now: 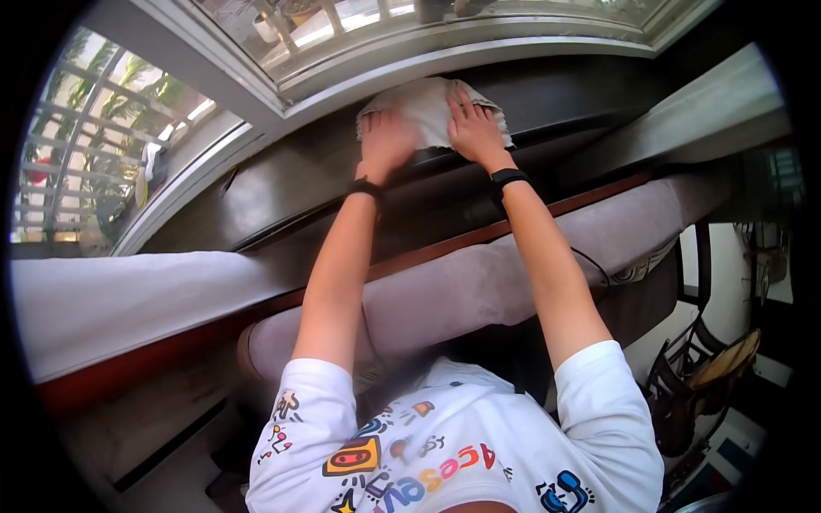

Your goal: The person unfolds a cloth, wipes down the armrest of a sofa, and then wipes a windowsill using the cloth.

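A light beige cloth (430,103) with a scalloped edge lies spread on the dark, glossy window sill (282,192). My left hand (389,137) rests on the cloth's left part, palm down and somewhat blurred by motion, its fingers stretched forward. On the right part, my right hand (473,128) presses flat with its fingers apart. Neither hand is closed around the cloth. Each wrist wears a dark band.
White-framed windows (342,73) rise behind the sill, with plants and railings outside. White curtains (128,299) hang at both sides. Between me and the sill stands a mauve padded sofa back (445,286). A dark chair (697,376) is at lower right.
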`<state>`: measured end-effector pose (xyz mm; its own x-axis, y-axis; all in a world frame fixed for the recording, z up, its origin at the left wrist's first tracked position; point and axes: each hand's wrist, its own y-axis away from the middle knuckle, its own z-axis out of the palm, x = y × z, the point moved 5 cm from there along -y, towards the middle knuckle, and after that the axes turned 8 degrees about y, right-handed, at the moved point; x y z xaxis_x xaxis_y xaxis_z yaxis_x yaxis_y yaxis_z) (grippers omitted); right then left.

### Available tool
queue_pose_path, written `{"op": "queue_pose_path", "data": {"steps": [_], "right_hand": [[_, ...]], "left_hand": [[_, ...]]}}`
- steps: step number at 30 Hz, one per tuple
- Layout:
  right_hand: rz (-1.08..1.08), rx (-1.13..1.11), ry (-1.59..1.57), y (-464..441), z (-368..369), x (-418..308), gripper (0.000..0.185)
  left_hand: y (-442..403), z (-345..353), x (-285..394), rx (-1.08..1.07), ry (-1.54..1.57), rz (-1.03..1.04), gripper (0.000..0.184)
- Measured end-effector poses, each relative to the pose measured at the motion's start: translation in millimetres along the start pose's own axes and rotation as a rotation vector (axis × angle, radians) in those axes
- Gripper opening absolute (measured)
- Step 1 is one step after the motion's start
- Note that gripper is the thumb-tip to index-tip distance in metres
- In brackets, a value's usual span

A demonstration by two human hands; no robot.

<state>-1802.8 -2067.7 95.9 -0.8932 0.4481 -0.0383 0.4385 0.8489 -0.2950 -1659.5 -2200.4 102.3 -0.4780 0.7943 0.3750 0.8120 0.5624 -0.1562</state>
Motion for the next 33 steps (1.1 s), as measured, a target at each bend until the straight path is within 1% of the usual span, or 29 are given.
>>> {"op": "queue_pose_path", "data": {"steps": [3,8,12,13,15,17,19,21,23,26,27,29,30,31,32,33], "right_hand": [[0.045,-0.056,-0.018,7.9,-11.1,-5.1,0.055],[-0.035,0.085,0.044,20.6,-8.3,-12.0,0.052],[-0.048,0.086,0.025,22.9,-10.3,-9.4,0.051],[-0.058,0.083,0.012,23.1,-11.7,-9.4,0.051],[-0.084,0.070,-0.020,26.3,-17.6,-8.3,0.051],[-0.117,0.009,-0.033,33.2,-32.4,0.1,0.049],[-0.130,-0.027,-0.036,38.1,-35.0,13.5,0.049],[-0.096,-0.088,-0.005,43.6,-31.8,37.2,0.051],[-0.025,-0.138,0.019,54.0,-40.0,61.3,0.052],[0.037,-0.167,0.065,65.3,-39.7,105.9,0.053],[0.050,-0.162,0.066,67.0,-37.2,122.4,0.053],[0.076,-0.160,0.065,71.9,-34.1,147.1,0.054],[0.098,-0.194,0.015,70.9,-32.0,157.7,0.054],[0.125,-0.176,-0.011,67.9,-35.7,164.9,0.054],[0.150,-0.160,-0.036,64.9,-38.1,170.8,0.053],[0.173,-0.144,-0.060,62.7,-40.2,173.5,0.053]], "left_hand": [[-0.7,3.9,-1.6,0.011,-0.051,0.043,0.075],[5.1,6.1,-10.8,-0.112,0.006,0.089,0.075],[20.4,6.8,4.1,-0.212,0.024,0.067,0.075],[28.0,0.9,17.5,-0.260,0.028,0.060,0.073],[50.2,-10.2,49.7,-0.273,-0.032,0.130,0.067],[64.1,-12.8,75.0,-0.278,-0.039,0.144,0.061],[71.4,-2.7,86.1,-0.171,0.036,0.173,0.057],[70.6,0.0,101.1,-0.103,0.081,0.177,0.053],[63.8,-6.1,122.8,-0.100,0.161,0.181,0.045],[47.5,-9.7,151.5,-0.118,0.319,0.082,0.036],[41.4,-7.7,157.8,-0.056,0.337,0.102,0.035],[29.9,8.9,161.9,0.061,0.375,0.136,0.032],[19.6,24.2,159.3,0.090,0.352,0.168,0.031],[4.8,44.3,152.3,0.118,0.329,0.199,0.030],[-4.8,48.6,155.4,0.146,0.306,0.227,0.029],[-12.6,55.2,156.6,0.164,0.347,0.161,0.027]]}}
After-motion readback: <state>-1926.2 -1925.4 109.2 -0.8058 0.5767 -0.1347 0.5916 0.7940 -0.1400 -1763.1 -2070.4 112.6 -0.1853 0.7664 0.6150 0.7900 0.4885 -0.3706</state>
